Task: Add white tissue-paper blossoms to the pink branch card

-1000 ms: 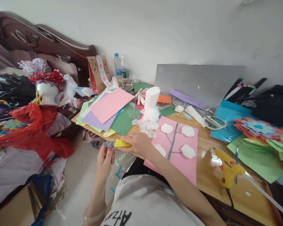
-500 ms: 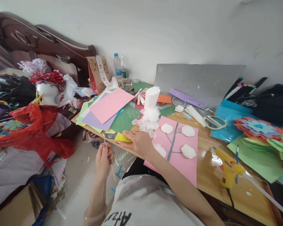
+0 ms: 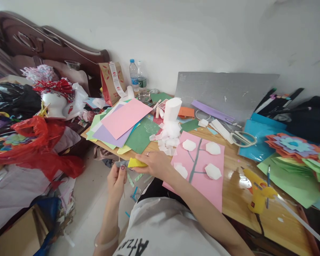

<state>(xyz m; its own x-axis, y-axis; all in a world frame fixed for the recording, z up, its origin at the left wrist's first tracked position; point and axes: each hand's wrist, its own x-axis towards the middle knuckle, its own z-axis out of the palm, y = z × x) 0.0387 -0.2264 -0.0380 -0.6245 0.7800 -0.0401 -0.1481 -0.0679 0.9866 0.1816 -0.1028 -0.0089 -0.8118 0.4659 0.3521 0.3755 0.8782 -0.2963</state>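
Wooden counter (image 3: 230,185) carries a pink paper sheet (image 3: 125,119); at its front edge the right hand (image 3: 155,163) curls around a yellow-handled cutter (image 3: 137,163), whose grey end meets the left hand (image 3: 116,180), pinched closed on a thin strip (image 3: 124,193), mostly hidden.

- Your right hand (image 3: 156,165) covers the back of the yellow-handled, grey-fronted hand tool (image 3: 137,163).
- Your left hand (image 3: 117,180) overlaps the tool's grey end with its thumb, so you cannot make out its edge; the thin pale piece (image 3: 124,193) in those fingers is mostly hidden.
- Your right arm hides part of the lower-left white paper shape (image 3: 180,170) and the left edge of the pink rectangular paper sheet (image 3: 196,190).
- The long white stick (image 3: 304,220) behind your yellow plastic glue gun (image 3: 257,193) leaves the frame at right.
- Print on the flat grey board (image 3: 216,89) is too small for you to read.
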